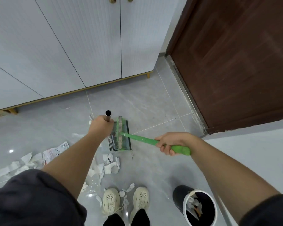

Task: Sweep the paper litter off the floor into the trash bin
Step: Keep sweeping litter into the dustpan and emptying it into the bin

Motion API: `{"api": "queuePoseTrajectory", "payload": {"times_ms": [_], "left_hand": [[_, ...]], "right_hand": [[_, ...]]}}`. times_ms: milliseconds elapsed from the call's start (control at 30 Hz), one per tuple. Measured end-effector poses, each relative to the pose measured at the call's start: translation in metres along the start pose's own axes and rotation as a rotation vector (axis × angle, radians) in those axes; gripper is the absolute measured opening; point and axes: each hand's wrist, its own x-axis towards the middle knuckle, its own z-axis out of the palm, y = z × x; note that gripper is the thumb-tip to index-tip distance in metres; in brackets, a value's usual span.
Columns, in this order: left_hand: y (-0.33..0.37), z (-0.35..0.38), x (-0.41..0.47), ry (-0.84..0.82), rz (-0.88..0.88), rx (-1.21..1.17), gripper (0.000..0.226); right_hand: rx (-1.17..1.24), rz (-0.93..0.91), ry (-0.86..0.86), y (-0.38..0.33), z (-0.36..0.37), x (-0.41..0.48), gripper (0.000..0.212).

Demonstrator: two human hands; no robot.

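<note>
Your left hand [100, 126] clenches the dustpan pole [108, 117] at centre, likely steadying the pan; your right hand [170, 143] grasps the green broom [140, 139]. Paper litter [39, 158] lies lower left, trash bin [185, 209] lower right.

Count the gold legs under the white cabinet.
2. One short gold metal leg at the white panelled cabinet's right corner by the brown wooden door; another at the far left edge. More may be hidden.
</note>
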Motion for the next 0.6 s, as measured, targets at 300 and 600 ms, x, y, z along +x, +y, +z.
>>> {"api": "queuePoseTrajectory", "payload": {"times_ms": [300, 600], "left_hand": [[-0.011, -0.015, -0.01, 0.048, -0.052, -0.093, 0.033], [-0.03, -0.043, -0.034, 0.208, -0.054, -0.19, 0.021]], "right_hand": [[-0.263, -0.049, 0.197, 0.012, -0.009, -0.025, 0.047], [-0.671, -0.063, 0.388, 0.008, -0.002, -0.014, 0.041]]}}
